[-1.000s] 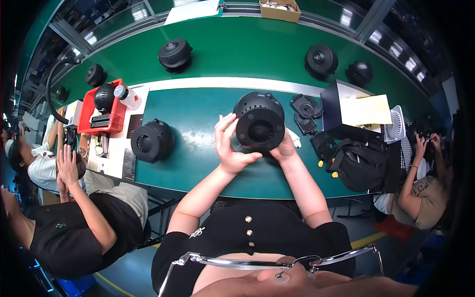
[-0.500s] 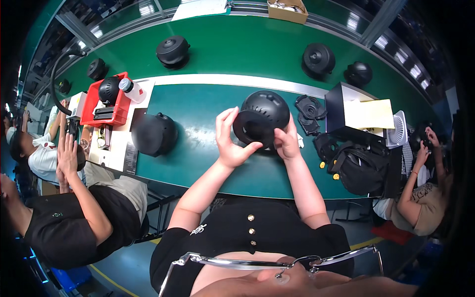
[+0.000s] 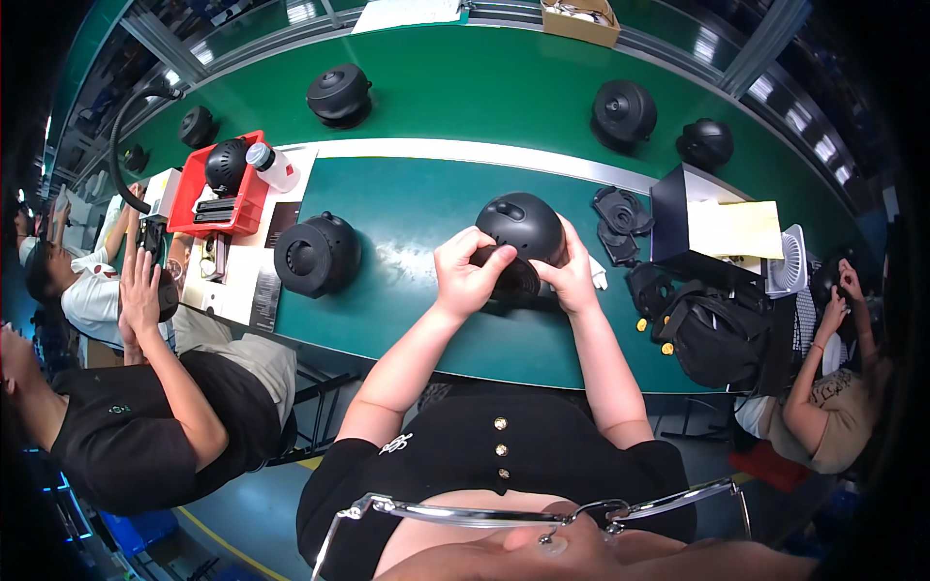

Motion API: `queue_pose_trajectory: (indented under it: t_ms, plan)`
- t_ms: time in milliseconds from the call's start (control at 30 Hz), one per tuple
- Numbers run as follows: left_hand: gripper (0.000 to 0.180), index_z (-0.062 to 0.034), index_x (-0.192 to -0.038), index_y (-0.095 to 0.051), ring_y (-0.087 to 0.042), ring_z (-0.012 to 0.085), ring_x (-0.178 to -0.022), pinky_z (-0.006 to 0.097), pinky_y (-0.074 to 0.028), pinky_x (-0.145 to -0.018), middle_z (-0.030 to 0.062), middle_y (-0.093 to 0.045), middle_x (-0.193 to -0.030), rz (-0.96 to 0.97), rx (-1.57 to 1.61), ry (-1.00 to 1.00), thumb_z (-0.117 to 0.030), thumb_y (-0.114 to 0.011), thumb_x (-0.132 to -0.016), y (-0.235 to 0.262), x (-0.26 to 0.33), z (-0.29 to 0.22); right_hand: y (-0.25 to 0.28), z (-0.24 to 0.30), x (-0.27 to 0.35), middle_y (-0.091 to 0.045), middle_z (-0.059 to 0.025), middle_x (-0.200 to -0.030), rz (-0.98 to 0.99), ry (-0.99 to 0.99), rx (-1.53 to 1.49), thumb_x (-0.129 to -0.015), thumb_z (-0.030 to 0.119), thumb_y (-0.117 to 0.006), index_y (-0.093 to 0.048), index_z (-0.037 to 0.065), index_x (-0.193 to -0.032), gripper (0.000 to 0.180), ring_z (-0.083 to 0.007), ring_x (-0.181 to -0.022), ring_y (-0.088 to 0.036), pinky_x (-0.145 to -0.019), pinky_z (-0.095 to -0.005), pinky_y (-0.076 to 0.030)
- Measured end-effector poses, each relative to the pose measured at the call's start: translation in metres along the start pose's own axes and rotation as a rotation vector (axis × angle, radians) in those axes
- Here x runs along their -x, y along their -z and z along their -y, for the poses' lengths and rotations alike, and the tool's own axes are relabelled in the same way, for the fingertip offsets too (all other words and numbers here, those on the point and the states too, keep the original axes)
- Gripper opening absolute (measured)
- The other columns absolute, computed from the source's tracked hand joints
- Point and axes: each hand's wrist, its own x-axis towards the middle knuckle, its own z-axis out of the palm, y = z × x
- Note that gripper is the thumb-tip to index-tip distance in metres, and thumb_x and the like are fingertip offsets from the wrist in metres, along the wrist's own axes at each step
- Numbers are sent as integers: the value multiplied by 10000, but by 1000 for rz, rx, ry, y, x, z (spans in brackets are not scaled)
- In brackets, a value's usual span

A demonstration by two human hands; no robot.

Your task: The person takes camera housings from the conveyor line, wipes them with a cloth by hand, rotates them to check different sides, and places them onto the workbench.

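Note:
Between my hands, over the green worktop, is a black rounded housing [image 3: 523, 221] with an oval recess on top. A dark round part [image 3: 516, 279] shows at its near side. My left hand [image 3: 467, 274] is closed on the housing's left side, its thumb across the near edge. Gripping the right side is my right hand [image 3: 573, 273], with the thumb bent in at the front. The fingertips beyond the housing are partly hidden. Left of my hands, a similar black housing [image 3: 329, 247] rests on the worktop, its round ring facing the near left.
Black moulded parts [image 3: 622, 218] lie at the right, near a box with yellow paper [image 3: 741, 229] and a black bag [image 3: 717, 329]. On the left stand a red bin [image 3: 250, 215] and a bottle [image 3: 281, 174]. Co-workers sit on both sides. More black housings [image 3: 623, 113] stand behind.
The housing has turned between my hands: its recessed top now shows more and its side slots less. My left thumb has moved up onto the near edge. The view has shifted slightly.

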Motion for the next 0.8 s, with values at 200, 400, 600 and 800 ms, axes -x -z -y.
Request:
queue_pose_trajectory:
  t_ms: [200, 400, 600, 800]
  plan:
    - [460, 9, -605, -523, -433, 129, -523, 297, -325, -507, 47, -476, -559, -125, 124, 60, -166, -492, -1030, 6, 3, 14, -8, 12, 5, -583, -111, -1303, 9, 41, 99, -627, 81, -905, -470, -11, -1391, 884, -224, -1222, -557, -1075, -376, -419]
    - [519, -3, -574, -496, -434, 127, -536, 289, -336, -533, 38, -475, -559, -72, 436, -85, -236, -499, -1038, 10, -7, 27, -6, 14, 9, -567, -118, -1333, 86, 120, 17, -597, 62, -916, -451, -12, -1406, 936, -235, -1240, -549, -1089, -381, -408]
    - [551, -26, -560, -466, -439, 127, -535, 286, -350, -531, 43, -499, -562, -81, 570, 99, -278, -483, -1050, 9, -2, 32, 2, 3, 8, -520, -125, -1392, 115, 95, 13, -644, 141, -914, -400, -4, -1451, 968, -244, -1291, -505, -1119, -389, -370]
    - [452, -85, -751, -561, -448, 116, -506, 273, -363, -481, 29, -498, -592, -451, 893, 1117, -366, -412, -1072, -6, -10, 20, 3, -4, 5, -462, -102, -1460, 96, -20, -336, -746, 415, -847, -348, 45, -1505, 981, -228, -1328, -469, -1120, -385, -354]
